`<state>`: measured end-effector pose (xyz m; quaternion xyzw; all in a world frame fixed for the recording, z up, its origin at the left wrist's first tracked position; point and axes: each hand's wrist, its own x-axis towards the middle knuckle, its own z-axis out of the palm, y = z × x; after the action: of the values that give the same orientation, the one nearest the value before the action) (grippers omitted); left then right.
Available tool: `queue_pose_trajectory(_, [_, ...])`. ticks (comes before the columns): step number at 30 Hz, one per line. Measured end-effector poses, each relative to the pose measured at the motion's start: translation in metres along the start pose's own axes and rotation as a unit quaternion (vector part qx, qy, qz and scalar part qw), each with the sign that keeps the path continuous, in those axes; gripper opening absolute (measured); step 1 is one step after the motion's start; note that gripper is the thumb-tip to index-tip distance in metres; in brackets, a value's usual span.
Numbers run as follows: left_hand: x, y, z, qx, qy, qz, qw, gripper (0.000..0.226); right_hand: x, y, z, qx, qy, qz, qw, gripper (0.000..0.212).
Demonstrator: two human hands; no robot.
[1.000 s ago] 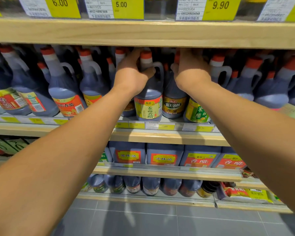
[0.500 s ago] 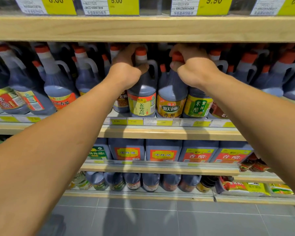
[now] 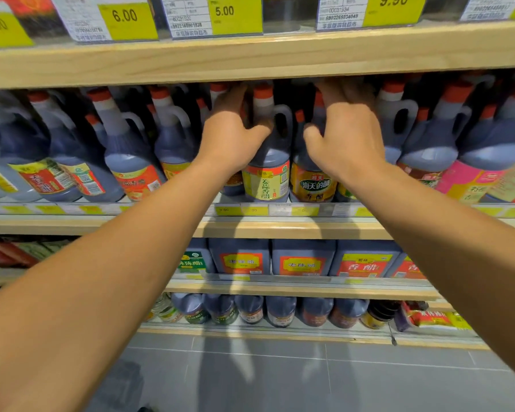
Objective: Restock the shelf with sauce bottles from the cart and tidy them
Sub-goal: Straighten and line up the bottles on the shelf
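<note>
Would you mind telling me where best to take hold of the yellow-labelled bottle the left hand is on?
Probably by the loop handle on the right side of the yellow-labelled bottle, coming from the front. It stands upright with bottles packed on both sides, and the handle opening looks free, while the left hand covers the neck side.

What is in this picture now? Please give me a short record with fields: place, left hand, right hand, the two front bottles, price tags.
place: store shelf packed with dark sauce bottles, red caps
left hand: on the neck of the yellow-label bottle
right hand: on the top of the green-and-yellow-label bottle, hiding its cap
front bottles: upright, side by side at the shelf edge
grip: fingers partly hidden; firmness unclear
price tags: 6.00, 5.00, 9.90 on the shelf above
</note>
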<state>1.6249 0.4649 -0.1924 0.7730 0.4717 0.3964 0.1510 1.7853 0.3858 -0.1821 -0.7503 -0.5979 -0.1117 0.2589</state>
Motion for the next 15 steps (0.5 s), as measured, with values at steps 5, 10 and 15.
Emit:
queue_pose_trajectory(5, [-0.032,-0.039,-0.05,0.128,0.065,-0.048,0.988,0.042,-0.022,-0.039,0.009,0.015,0.038,-0.078,0.996,0.04])
queue_pose_trajectory(10, [-0.028,-0.073,-0.088,0.163,0.094,-0.092,0.978,0.039,-0.016,-0.093,0.021,0.001,0.027,-0.124,0.992,0.045])
queue_pose_trajectory(15, [-0.006,-0.086,-0.103,0.262,0.06,-0.055,0.962,0.038,0.008,-0.134,0.033,-0.069,-0.008,-0.108,0.992,0.033])
